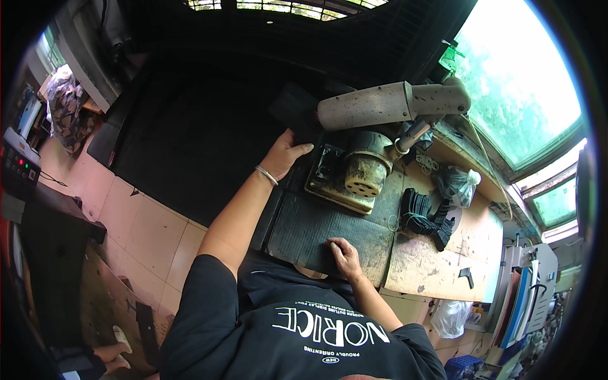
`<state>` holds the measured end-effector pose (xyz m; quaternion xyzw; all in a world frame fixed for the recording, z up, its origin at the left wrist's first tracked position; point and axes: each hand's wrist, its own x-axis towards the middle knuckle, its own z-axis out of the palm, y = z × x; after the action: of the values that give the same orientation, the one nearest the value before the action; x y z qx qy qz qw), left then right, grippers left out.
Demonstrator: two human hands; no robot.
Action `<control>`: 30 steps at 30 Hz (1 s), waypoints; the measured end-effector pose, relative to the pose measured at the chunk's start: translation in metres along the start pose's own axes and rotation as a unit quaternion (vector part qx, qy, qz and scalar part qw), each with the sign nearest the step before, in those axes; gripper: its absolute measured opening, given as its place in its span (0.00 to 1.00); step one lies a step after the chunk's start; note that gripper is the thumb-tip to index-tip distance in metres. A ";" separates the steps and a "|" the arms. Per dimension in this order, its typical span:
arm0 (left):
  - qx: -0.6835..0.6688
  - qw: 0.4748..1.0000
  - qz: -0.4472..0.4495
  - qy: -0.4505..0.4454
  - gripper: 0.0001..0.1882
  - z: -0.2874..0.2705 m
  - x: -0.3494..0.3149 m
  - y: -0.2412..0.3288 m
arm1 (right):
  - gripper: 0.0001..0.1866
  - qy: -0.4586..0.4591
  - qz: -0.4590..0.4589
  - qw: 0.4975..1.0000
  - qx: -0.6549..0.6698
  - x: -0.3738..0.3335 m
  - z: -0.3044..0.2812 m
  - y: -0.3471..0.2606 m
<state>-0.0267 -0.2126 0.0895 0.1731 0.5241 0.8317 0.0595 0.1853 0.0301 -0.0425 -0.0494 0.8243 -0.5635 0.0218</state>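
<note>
My left hand (285, 157) reaches forward, left of the machine, its thumb out to the right. Its fingers are bent at the lower edge of a dark flat piece (294, 109); whatever they hold is lost in the shadow. Close to my body, my right hand (345, 257) lies curled on a black ribbed sheet (316, 234), and I cannot make out anything inside its fingers. Between and beyond the hands stands a stained machine with a pale cylindrical arm (364, 106), a round drum-like body (367, 168) and a flat base (339, 197).
A large black surface (183, 133) spreads to the left. On the worktable (411, 263) at right lie a stack of black strips (416, 209), a small black piece (467, 277) and a tied plastic bag (460, 185). Another person's legs (113, 351) show at lower left.
</note>
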 end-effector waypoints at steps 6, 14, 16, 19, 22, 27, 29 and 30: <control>0.025 0.999 -0.013 -0.021 0.31 -0.003 -0.005 -0.005 | 0.09 0.000 -0.003 1.000 -0.004 0.000 0.000 -0.003; 0.036 0.998 -0.041 -0.043 0.31 0.002 -0.014 -0.016 | 0.09 -0.001 -0.003 1.000 -0.003 0.000 0.000 -0.003; 0.035 0.997 -0.053 -0.049 0.30 0.002 -0.016 -0.019 | 0.09 0.001 0.000 1.000 -0.003 0.000 0.000 -0.003; 0.042 0.995 -0.064 -0.058 0.30 0.002 -0.019 -0.024 | 0.09 -0.001 0.002 1.000 -0.003 0.000 0.000 -0.005; 0.052 0.995 -0.067 -0.057 0.29 0.007 -0.022 -0.027 | 0.09 -0.003 0.006 1.000 -0.002 0.000 0.000 -0.004; 0.070 0.994 -0.064 -0.062 0.29 0.011 -0.028 -0.032 | 0.09 -0.003 0.003 1.000 0.002 0.000 0.000 -0.004; 0.080 0.993 -0.053 -0.062 0.29 0.012 -0.031 -0.034 | 0.09 -0.002 0.000 1.000 0.002 0.000 0.000 -0.004; 0.080 0.993 -0.053 -0.062 0.29 0.012 -0.032 -0.035 | 0.09 -0.002 -0.001 1.000 0.002 0.000 0.000 -0.004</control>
<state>0.0040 -0.1959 0.0553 0.2006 0.5927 0.7705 0.1217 0.1856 0.0285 -0.0394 -0.0508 0.8229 -0.5655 0.0227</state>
